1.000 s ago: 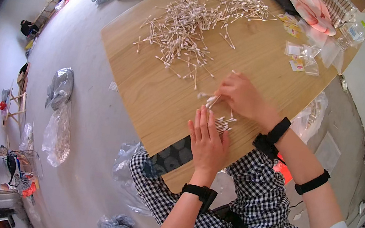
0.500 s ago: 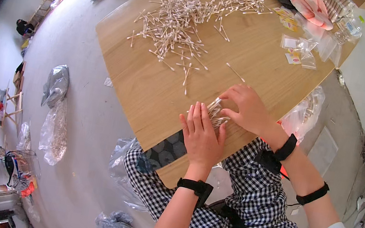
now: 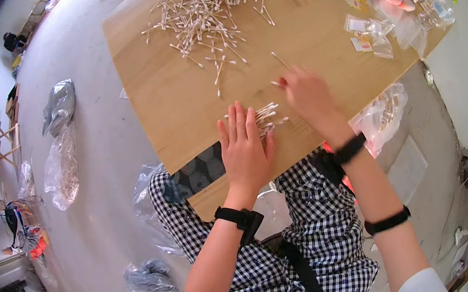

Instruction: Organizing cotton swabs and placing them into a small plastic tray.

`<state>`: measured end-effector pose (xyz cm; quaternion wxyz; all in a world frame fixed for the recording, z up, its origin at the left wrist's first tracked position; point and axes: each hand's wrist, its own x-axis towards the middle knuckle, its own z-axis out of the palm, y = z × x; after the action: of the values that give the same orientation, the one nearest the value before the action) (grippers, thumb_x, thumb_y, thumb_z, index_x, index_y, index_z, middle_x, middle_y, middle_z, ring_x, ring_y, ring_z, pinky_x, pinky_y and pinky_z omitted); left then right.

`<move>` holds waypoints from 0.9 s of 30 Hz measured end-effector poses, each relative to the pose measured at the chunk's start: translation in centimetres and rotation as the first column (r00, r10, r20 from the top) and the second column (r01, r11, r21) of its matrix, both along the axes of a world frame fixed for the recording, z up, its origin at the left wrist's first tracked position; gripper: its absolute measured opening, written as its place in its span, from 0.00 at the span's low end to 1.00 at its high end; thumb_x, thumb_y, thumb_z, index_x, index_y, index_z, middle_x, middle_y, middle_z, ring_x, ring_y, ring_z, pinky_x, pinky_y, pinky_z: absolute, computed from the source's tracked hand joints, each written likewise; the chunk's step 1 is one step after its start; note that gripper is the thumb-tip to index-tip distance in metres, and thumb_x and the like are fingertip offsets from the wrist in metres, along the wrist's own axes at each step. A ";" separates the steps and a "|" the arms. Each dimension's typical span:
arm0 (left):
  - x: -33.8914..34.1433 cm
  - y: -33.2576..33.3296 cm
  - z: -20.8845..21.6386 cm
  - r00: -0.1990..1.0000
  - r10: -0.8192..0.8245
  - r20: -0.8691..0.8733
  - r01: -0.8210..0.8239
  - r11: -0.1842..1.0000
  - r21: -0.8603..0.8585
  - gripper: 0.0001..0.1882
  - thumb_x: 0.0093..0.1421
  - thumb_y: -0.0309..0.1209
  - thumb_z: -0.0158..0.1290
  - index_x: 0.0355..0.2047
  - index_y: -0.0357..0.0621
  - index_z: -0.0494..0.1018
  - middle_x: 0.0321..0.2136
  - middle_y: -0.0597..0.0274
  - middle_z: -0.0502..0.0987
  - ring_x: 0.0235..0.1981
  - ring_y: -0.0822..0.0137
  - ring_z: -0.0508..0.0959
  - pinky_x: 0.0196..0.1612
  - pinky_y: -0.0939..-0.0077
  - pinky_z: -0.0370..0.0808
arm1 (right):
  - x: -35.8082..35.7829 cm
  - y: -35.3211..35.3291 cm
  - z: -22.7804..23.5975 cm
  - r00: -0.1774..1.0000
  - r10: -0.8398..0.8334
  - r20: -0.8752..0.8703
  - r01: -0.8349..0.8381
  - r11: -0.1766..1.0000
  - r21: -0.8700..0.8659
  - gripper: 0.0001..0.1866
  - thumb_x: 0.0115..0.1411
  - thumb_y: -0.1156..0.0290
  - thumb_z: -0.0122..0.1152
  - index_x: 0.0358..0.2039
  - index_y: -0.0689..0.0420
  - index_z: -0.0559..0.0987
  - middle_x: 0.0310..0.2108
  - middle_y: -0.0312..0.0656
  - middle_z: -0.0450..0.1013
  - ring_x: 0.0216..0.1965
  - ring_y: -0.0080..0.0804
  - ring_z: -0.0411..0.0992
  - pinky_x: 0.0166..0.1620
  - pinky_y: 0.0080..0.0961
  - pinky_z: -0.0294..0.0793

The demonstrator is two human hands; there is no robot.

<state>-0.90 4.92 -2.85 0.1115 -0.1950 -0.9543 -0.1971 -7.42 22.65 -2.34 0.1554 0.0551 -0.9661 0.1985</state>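
My left hand [image 3: 245, 153] lies flat near the table's front edge, fingers stretched out and thumb apart. Its palm and fingers partly cover a small bunch of cotton swabs [image 3: 266, 115], whose white tips stick out between fingers and thumb. Farther off and to the right, my right hand [image 3: 307, 96], slightly blurred, has its fingertips pinched on a cotton swab [image 3: 275, 83] with one white tip showing. Just beyond those fingers a single loose swab [image 3: 280, 60] lies on the wood. A large heap of cotton swabs [image 3: 204, 8] spreads over the far left of the table.
The wooden table [image 3: 155, 96] has a dark patterned patch [image 3: 200, 170] at its front edge. Small clear bags with cards [image 3: 369, 35] and a plastic bottle [image 3: 436, 13] sit at the far right. A clear bag of swabs [image 3: 382, 116] hangs beyond the right edge.
My right hand has moved away from the bunch, farther up the table, and now pinches a swab. The left hand stays over the bunch. The whole view has shifted slightly.
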 end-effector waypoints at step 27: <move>1.1 0.1 1.5 0.981 -0.117 0.152 0.167 0.913 -0.373 0.46 0.64 0.53 0.45 0.66 0.26 0.43 0.68 0.38 0.46 0.70 0.46 0.45 0.69 0.51 0.43 | 7.1 -4.3 -0.9 0.946 -0.297 -0.132 0.021 0.462 -0.887 0.07 0.61 0.82 0.49 0.38 0.61 0.74 0.31 0.44 0.73 0.34 0.36 0.76 0.37 0.27 0.75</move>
<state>0.15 5.00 -1.35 -0.0043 -0.2690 -0.9628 -0.0261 -0.35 18.32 -3.22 0.3087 -0.0969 -0.6986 0.6381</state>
